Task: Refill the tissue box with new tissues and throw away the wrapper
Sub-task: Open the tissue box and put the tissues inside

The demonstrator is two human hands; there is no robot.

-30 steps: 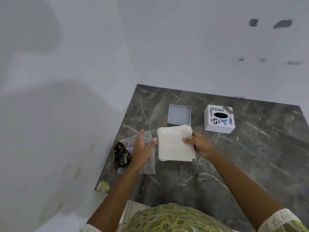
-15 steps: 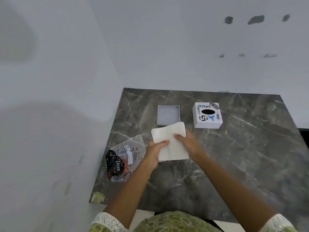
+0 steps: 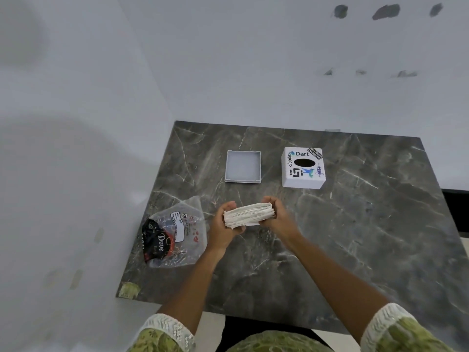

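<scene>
Tissue stack held in both hands above a dark marble table, box parts and wrapper set around it.

Nearest: two bare forearms with green patterned sleeves edged in white. Left hand and right hand, fingers curled closed on opposite ends of the stack of tissues, which is turned edge-on toward the camera so its layered edges show. Left of the hands: clear plastic wrapper, lying flat on the marble table, with a dark "Dove" packet showing through it. Farther back: grey open tray, empty, just beyond the hands. To its right, apart from it: white tissue box cover, with stickers and a dark oval slot on top.
</scene>
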